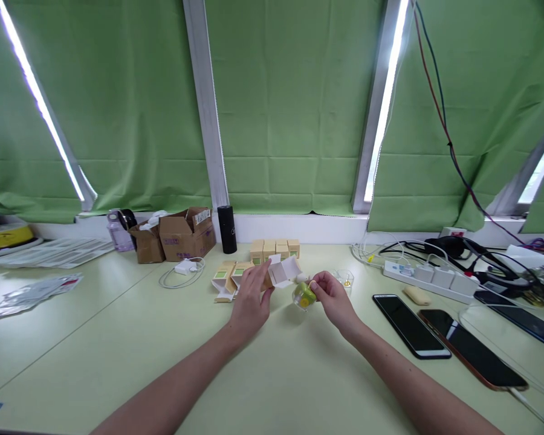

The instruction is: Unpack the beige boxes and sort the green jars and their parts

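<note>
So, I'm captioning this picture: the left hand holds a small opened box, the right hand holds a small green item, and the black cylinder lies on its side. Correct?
Not quite: the head view shows the black cylinder standing upright. The left hand does hold a small opened box, the right hand a small green item.

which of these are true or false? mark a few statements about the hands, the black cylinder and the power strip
1. The right hand holds a small green and clear container. True.
2. The left hand is on a phone. False: it is on a small carton with open white flaps.
3. The black cylinder stands upright. True.
4. The power strip lies left of the black cylinder. False: it lies to the right.
</note>
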Available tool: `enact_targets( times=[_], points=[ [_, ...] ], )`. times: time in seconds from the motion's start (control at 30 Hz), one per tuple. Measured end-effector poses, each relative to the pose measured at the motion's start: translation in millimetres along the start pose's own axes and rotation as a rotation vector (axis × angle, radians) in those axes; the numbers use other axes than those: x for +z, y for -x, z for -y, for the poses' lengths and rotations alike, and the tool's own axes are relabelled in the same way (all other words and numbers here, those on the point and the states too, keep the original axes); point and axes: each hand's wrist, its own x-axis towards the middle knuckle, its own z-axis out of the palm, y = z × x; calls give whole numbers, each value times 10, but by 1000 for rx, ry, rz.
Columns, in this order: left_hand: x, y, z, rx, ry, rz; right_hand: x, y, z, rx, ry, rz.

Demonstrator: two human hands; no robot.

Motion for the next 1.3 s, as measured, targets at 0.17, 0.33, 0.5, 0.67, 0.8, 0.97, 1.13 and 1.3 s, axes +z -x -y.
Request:
enact_targets(
  times=[0.17,0.33,0.5,0.67,0.8,0.97,1.13,1.3],
  points=[
    [52,-20,56,-245,386,-29,-25,48,-51,-44,294,130],
    [78,-54,30,-456,914,-10,-2,131,8,-91,509,212],
    [88,-65,17,-688,1186,-43,19,156,6,-97,574,274],
    [82,-83,-31,-726,1413,-34,27,186,53,-92,581,275],
    [35,-94,-88,-786,1510,42,33,202,95,-99,573,198],
    [16,-89,-167,-818,1526,152,50,163,101,-92,402,118],
    [59,-58,-232,-821,1528,159,109,144,155,-21,225,158],
    [116,-15,-244,-778,1505,213,169,151,179,77,28,198]
  ],
)
